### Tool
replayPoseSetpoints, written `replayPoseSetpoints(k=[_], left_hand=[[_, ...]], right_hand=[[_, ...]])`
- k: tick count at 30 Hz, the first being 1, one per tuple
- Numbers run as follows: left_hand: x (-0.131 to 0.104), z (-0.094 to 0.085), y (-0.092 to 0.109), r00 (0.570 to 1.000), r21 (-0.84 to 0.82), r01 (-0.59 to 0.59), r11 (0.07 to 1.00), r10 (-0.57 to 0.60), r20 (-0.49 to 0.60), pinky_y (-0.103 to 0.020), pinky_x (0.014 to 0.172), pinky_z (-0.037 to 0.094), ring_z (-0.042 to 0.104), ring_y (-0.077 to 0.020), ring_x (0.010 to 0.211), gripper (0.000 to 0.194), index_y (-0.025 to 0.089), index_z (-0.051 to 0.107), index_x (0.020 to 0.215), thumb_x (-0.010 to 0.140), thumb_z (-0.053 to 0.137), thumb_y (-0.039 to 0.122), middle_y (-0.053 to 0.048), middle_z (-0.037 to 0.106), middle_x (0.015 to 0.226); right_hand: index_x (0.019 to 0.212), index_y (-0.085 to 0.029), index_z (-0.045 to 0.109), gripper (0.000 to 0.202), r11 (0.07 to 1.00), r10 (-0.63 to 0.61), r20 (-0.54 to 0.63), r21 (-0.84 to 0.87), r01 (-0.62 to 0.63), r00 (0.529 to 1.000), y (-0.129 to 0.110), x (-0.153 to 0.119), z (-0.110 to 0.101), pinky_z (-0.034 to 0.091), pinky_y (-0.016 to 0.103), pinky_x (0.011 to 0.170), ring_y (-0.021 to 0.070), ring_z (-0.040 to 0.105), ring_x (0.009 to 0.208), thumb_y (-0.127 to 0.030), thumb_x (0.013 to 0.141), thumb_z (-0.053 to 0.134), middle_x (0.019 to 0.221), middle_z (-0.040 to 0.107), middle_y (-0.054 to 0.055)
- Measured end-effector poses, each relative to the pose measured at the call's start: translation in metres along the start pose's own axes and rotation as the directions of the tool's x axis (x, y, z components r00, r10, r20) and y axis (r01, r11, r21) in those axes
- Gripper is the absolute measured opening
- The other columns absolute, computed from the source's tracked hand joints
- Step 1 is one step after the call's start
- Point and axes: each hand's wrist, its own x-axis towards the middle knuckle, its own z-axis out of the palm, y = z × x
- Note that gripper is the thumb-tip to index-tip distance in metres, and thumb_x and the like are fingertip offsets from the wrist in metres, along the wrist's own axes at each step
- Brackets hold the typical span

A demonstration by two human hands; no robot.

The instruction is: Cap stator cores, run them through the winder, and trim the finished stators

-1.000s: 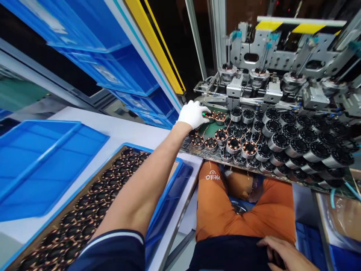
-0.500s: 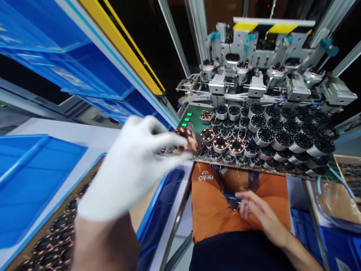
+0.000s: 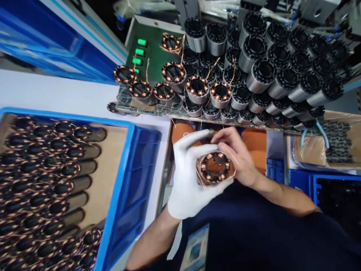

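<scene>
My left hand (image 3: 188,177), in a white glove, is closed around a motor stator (image 3: 203,176) with copper windings, held in front of my torso with its ring of coils facing up. Loose copper wire hangs along the stator's side. My bare right hand (image 3: 238,156) is closed at the stator's far right edge, its thumb against the rim; its fingertips are partly hidden. Beyond my hands, several copper-wound stators (image 3: 197,87) stand along the front left of the green bench plate (image 3: 153,28), some with wire ends sticking up.
Silver stators with black tops (image 3: 263,77) are stacked on the plate's right. A blue bin (image 3: 128,150) with rows of wound stators sits at left. At right are a box of grey parts (image 3: 335,141) and another blue bin (image 3: 314,184). Machine fixtures (image 3: 318,13) stand behind.
My left hand has come from the bench's left edge to my torso with a wound stator. My right hand has risen from my lap to meet it. The view has tilted down.
</scene>
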Motion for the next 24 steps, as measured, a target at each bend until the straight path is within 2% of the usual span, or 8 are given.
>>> replayPoseSetpoints(k=[2,4,7,10,13,18,21,24], left_hand=[[0.001,-0.001,-0.001,0.993,-0.202,0.118,0.972,-0.116,0.022,-0.054,0.124,0.059,0.067,-0.0367,0.148,0.055,0.028,0.066,0.133,0.09,0.096,0.046,-0.013,0.065,0.156],[0.002,-0.001,-0.003,0.973,-0.379,0.229,0.896,-0.207,0.097,-0.049,0.114,0.065,0.075,-0.0336,0.136,0.048,0.026,0.064,0.123,0.092,0.095,0.045,-0.013,0.073,0.146],[0.004,0.001,-0.004,0.92,-0.545,0.39,0.742,-0.299,0.252,-0.036,0.081,0.069,0.082,-0.0251,0.094,0.039,0.025,0.062,0.114,0.096,0.089,0.048,-0.006,0.079,0.107],[0.007,0.005,0.001,0.838,-0.641,0.544,0.541,-0.328,0.436,-0.033,0.059,0.063,0.076,-0.0221,0.064,0.038,0.027,0.058,0.114,0.094,0.086,0.043,-0.001,0.076,0.084],[0.012,0.007,0.008,0.818,-0.597,0.573,0.562,-0.343,0.462,-0.034,0.06,0.064,0.078,-0.0234,0.061,0.037,0.025,0.061,0.115,0.087,0.085,0.029,-0.002,0.08,0.084],[0.015,0.018,0.002,0.94,-0.258,0.339,0.905,-0.336,0.057,-0.032,0.086,0.065,0.082,-0.0212,0.092,0.047,0.026,0.07,0.11,0.073,0.099,0.022,0.0,0.081,0.106],[0.01,0.036,-0.003,0.954,-0.589,0.276,0.76,-0.293,0.07,-0.03,0.077,0.061,0.073,-0.0173,0.081,0.06,0.027,0.062,0.11,0.075,0.106,0.046,0.001,0.073,0.097],[0.004,0.057,0.003,0.908,-0.853,0.304,0.423,-0.399,0.126,-0.027,0.055,0.047,0.047,-0.0108,0.059,0.06,0.029,0.051,0.109,0.085,0.093,0.065,0.004,0.057,0.087]], right_hand=[[0.135,-0.031,0.074,0.029,0.846,-0.413,-0.035,-0.385,0.369,0.91,-0.008,-0.003,-0.016,0.06,0.036,0.102,0.0212,0.068,0.115,-0.023,0.107,0.076,0.132,0.07,0.005],[0.143,-0.039,0.075,0.047,0.415,-0.694,0.193,-0.68,0.605,0.693,-0.023,-0.003,-0.032,0.063,0.037,0.1,0.0234,0.07,0.123,-0.013,0.104,0.079,0.141,0.071,0.005],[0.144,-0.032,0.079,0.046,0.005,-0.609,0.575,-0.686,0.728,0.546,-0.049,0.0,-0.051,0.065,0.039,0.096,0.0247,0.075,0.114,-0.01,0.104,0.081,0.127,0.082,0.006],[0.135,-0.017,0.081,0.031,-0.081,-0.475,0.71,-0.624,0.777,0.52,-0.065,0.002,-0.065,0.06,0.038,0.079,0.0215,0.072,0.087,-0.007,0.106,0.076,0.099,0.082,0.006],[0.12,-0.021,0.083,0.019,0.047,-0.49,0.668,-0.621,0.782,0.56,-0.067,-0.002,-0.071,0.059,0.038,0.077,0.0228,0.072,0.09,-0.011,0.108,0.072,0.101,0.081,0.007],[0.107,-0.026,0.067,0.018,0.891,-0.319,0.373,-0.195,0.41,0.871,-0.049,-0.014,-0.051,0.063,0.03,0.068,0.0175,0.072,0.085,-0.034,0.12,0.058,0.112,0.078,0.006],[0.101,-0.03,0.056,0.027,0.981,-0.188,0.231,0.087,0.172,0.955,-0.036,-0.016,-0.032,0.048,0.023,0.046,0.0154,0.06,0.067,-0.044,0.123,0.051,0.091,0.068,0.0],[0.103,-0.031,0.063,0.019,0.918,-0.291,0.42,-0.128,0.374,0.859,-0.027,-0.018,-0.024,0.063,0.033,0.067,0.0199,0.071,0.081,-0.034,0.12,0.055,0.095,0.075,0.004]])
